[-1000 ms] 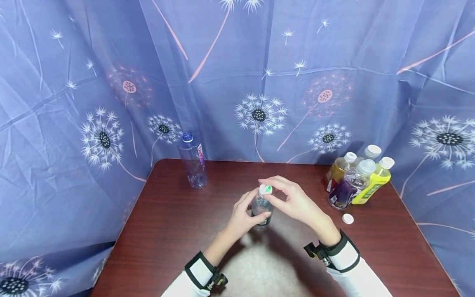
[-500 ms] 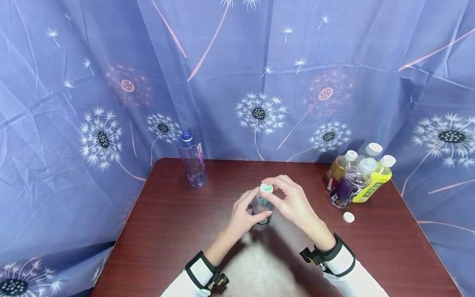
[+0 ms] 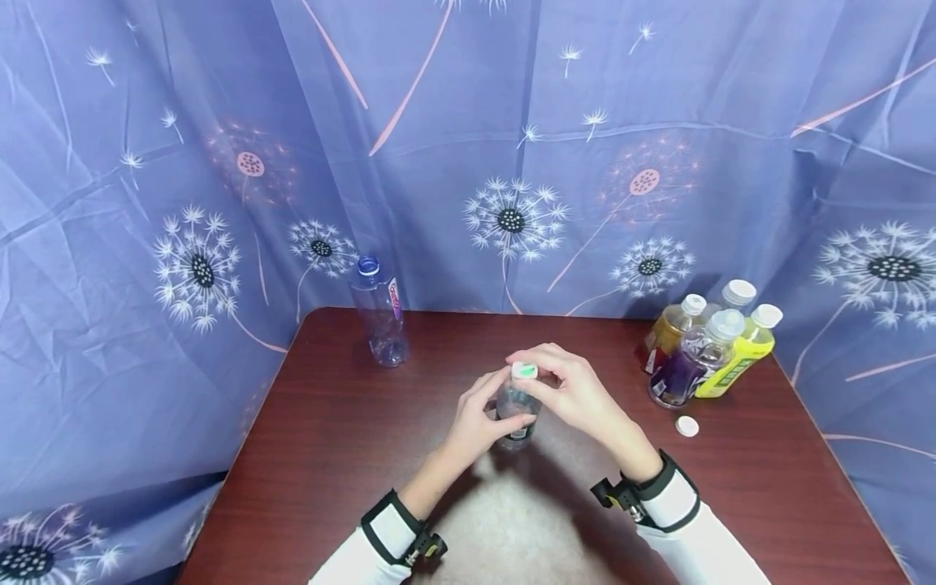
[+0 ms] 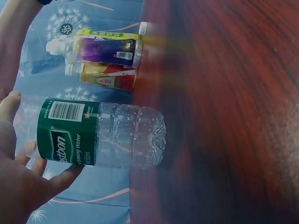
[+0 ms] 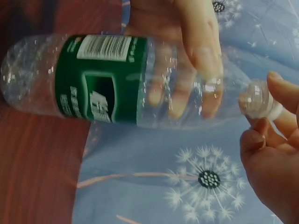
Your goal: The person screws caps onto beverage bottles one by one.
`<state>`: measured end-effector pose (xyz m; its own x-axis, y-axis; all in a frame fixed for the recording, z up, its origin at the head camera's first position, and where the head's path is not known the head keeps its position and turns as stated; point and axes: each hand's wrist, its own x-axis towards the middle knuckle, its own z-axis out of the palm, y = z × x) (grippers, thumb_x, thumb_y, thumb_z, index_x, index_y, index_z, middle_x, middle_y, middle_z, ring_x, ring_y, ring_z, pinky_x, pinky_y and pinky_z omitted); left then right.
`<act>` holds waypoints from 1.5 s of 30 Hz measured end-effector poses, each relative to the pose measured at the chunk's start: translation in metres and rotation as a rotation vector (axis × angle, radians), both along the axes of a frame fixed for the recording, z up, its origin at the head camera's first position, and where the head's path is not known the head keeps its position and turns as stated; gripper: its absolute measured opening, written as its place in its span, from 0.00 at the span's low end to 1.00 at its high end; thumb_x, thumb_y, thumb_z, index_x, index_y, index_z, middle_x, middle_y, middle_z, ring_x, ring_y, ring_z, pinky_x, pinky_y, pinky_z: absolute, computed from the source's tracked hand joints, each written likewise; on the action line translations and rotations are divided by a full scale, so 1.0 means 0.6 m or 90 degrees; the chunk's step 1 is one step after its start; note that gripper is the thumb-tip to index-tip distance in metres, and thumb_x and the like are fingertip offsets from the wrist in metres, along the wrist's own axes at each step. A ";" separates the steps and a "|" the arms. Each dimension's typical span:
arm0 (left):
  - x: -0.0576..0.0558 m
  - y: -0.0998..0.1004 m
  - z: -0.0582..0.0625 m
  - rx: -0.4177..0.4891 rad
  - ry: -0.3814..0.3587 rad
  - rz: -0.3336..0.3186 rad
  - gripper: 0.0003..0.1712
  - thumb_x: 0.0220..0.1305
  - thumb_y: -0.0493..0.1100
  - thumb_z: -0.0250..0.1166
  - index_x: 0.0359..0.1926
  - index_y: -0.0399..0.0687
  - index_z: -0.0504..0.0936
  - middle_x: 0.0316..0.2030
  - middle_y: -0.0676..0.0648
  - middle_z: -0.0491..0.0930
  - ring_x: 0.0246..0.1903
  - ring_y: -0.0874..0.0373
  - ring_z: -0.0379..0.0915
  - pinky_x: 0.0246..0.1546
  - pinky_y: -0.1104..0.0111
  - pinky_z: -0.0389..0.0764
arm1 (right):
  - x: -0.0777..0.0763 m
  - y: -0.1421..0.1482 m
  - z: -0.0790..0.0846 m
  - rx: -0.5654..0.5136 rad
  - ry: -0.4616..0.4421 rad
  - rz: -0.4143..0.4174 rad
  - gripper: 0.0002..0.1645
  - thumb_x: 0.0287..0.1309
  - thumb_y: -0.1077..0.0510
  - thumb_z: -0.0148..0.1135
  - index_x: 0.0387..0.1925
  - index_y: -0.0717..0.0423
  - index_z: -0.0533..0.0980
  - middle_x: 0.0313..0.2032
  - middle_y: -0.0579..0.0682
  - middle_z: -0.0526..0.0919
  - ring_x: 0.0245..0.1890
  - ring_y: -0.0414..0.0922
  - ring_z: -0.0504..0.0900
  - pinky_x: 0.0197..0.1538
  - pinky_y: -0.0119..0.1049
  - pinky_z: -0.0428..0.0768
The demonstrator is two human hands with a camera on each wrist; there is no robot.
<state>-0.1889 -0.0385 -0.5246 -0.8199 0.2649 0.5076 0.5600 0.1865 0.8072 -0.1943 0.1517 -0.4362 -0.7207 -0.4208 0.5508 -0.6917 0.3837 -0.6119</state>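
Note:
A clear plastic water bottle [image 3: 517, 404] with a green label [image 4: 67, 133] stands upright near the middle of the table; whether its base touches the wood is hard to tell. My left hand [image 3: 474, 421] grips its upper body, thumb on the near side, and the fingers show through the clear plastic in the right wrist view. On the bottle's mouth sits a white cap [image 3: 523, 370] with a green mark on top. My right hand [image 3: 578, 396] pinches this cap between thumb and fingers.
An uncapped bluish clear bottle [image 3: 383, 325] stands at the back left. Several capped bottles, including a purple-labelled bottle [image 3: 687, 367] and a yellow-labelled bottle [image 3: 738, 357], cluster at the back right. A loose white cap [image 3: 686, 426] lies before them. A patterned curtain [image 3: 439, 203] hangs behind the table.
My right fingers and wrist have shifted slightly around the cap, and its green mark has turned a little. The left hand keeps the bottle in about the same place.

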 end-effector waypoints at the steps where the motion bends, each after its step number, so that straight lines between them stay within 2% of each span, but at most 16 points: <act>1: 0.001 0.000 0.001 0.001 0.000 0.002 0.42 0.55 0.39 0.82 0.71 0.45 0.76 0.59 0.43 0.82 0.55 0.50 0.79 0.47 0.60 0.89 | 0.001 -0.002 0.000 -0.004 0.003 -0.012 0.20 0.57 0.66 0.76 0.52 0.55 0.85 0.44 0.47 0.87 0.35 0.38 0.78 0.35 0.27 0.79; 6: 0.000 0.000 0.006 -0.007 0.005 0.012 0.42 0.56 0.41 0.82 0.71 0.47 0.76 0.59 0.44 0.82 0.55 0.51 0.80 0.46 0.61 0.89 | 0.007 -0.014 -0.001 -0.026 0.037 -0.088 0.19 0.52 0.64 0.80 0.47 0.55 0.87 0.37 0.44 0.87 0.31 0.37 0.77 0.32 0.25 0.76; 9: -0.003 0.000 0.008 -0.014 0.007 0.023 0.42 0.56 0.42 0.82 0.71 0.48 0.76 0.59 0.45 0.82 0.54 0.51 0.80 0.47 0.61 0.89 | 0.006 -0.019 -0.002 -0.030 0.064 -0.114 0.20 0.50 0.63 0.81 0.48 0.56 0.87 0.36 0.45 0.87 0.31 0.39 0.77 0.31 0.25 0.76; 12: -0.005 -0.001 0.010 -0.018 0.000 0.022 0.42 0.56 0.42 0.82 0.71 0.49 0.76 0.60 0.45 0.81 0.56 0.52 0.79 0.48 0.62 0.88 | 0.004 -0.018 -0.002 -0.030 0.043 -0.083 0.24 0.53 0.65 0.79 0.53 0.57 0.85 0.40 0.48 0.89 0.31 0.38 0.78 0.32 0.26 0.78; 16: -0.004 -0.003 0.009 -0.018 -0.010 0.012 0.40 0.55 0.41 0.82 0.69 0.51 0.78 0.60 0.45 0.81 0.57 0.52 0.79 0.49 0.62 0.88 | -0.001 -0.006 -0.001 -0.026 -0.051 0.000 0.28 0.60 0.68 0.72 0.63 0.59 0.80 0.49 0.51 0.89 0.32 0.36 0.77 0.32 0.27 0.77; 19: -0.002 -0.003 0.009 -0.016 -0.016 0.013 0.39 0.55 0.42 0.82 0.68 0.52 0.79 0.59 0.45 0.81 0.56 0.52 0.78 0.49 0.62 0.88 | -0.004 0.000 0.001 -0.021 -0.094 0.022 0.25 0.64 0.67 0.70 0.62 0.58 0.81 0.49 0.50 0.89 0.31 0.37 0.75 0.31 0.28 0.76; 22: -0.001 -0.002 0.008 -0.012 -0.021 0.015 0.40 0.55 0.42 0.82 0.68 0.52 0.79 0.58 0.45 0.81 0.56 0.52 0.78 0.49 0.62 0.88 | -0.003 0.002 0.004 -0.019 -0.112 0.009 0.21 0.64 0.64 0.71 0.58 0.54 0.84 0.46 0.47 0.88 0.29 0.38 0.75 0.30 0.29 0.75; 25: 0.001 -0.001 0.007 -0.011 -0.019 0.023 0.41 0.55 0.42 0.82 0.69 0.51 0.78 0.58 0.45 0.82 0.56 0.52 0.78 0.49 0.62 0.88 | 0.000 0.000 0.005 -0.010 -0.111 -0.020 0.20 0.63 0.62 0.73 0.56 0.53 0.85 0.43 0.46 0.88 0.28 0.38 0.75 0.29 0.29 0.75; 32: 0.004 0.001 0.007 -0.021 0.005 0.045 0.43 0.54 0.42 0.83 0.71 0.47 0.76 0.59 0.44 0.82 0.56 0.51 0.78 0.47 0.62 0.89 | 0.018 -0.020 0.002 0.006 -0.021 -0.171 0.19 0.52 0.58 0.81 0.48 0.50 0.87 0.29 0.41 0.83 0.26 0.35 0.77 0.28 0.29 0.77; 34: 0.002 0.000 0.008 -0.023 0.010 0.048 0.43 0.54 0.42 0.83 0.70 0.47 0.77 0.59 0.44 0.82 0.56 0.51 0.78 0.47 0.62 0.89 | 0.022 -0.024 0.005 0.004 -0.019 -0.184 0.20 0.50 0.57 0.82 0.47 0.50 0.87 0.28 0.41 0.81 0.26 0.35 0.77 0.28 0.30 0.77; 36: 0.001 0.000 0.008 -0.023 0.009 0.045 0.42 0.53 0.42 0.83 0.69 0.47 0.78 0.58 0.45 0.82 0.55 0.52 0.78 0.46 0.63 0.89 | 0.019 -0.019 0.007 0.011 -0.034 -0.153 0.22 0.53 0.58 0.81 0.51 0.51 0.86 0.31 0.42 0.83 0.27 0.35 0.76 0.29 0.29 0.77; 41: 0.004 0.001 0.009 -0.010 -0.005 0.020 0.39 0.55 0.41 0.82 0.67 0.50 0.79 0.57 0.45 0.82 0.54 0.51 0.78 0.47 0.62 0.89 | 0.001 0.008 0.006 0.013 -0.097 0.016 0.25 0.65 0.64 0.70 0.63 0.54 0.81 0.48 0.50 0.87 0.32 0.37 0.73 0.32 0.30 0.75; 43: 0.005 0.002 0.008 -0.007 -0.010 0.019 0.38 0.55 0.42 0.82 0.67 0.50 0.79 0.56 0.44 0.82 0.53 0.51 0.78 0.47 0.60 0.89 | -0.003 0.012 0.005 0.006 -0.106 0.039 0.23 0.66 0.64 0.69 0.62 0.54 0.82 0.50 0.49 0.88 0.33 0.38 0.73 0.32 0.30 0.75; 45: 0.006 0.003 0.006 -0.007 -0.010 0.025 0.39 0.54 0.42 0.83 0.67 0.50 0.80 0.56 0.44 0.82 0.53 0.51 0.79 0.46 0.58 0.89 | -0.002 0.012 0.004 0.010 -0.083 0.027 0.21 0.65 0.63 0.70 0.59 0.52 0.84 0.45 0.46 0.88 0.32 0.37 0.73 0.31 0.29 0.75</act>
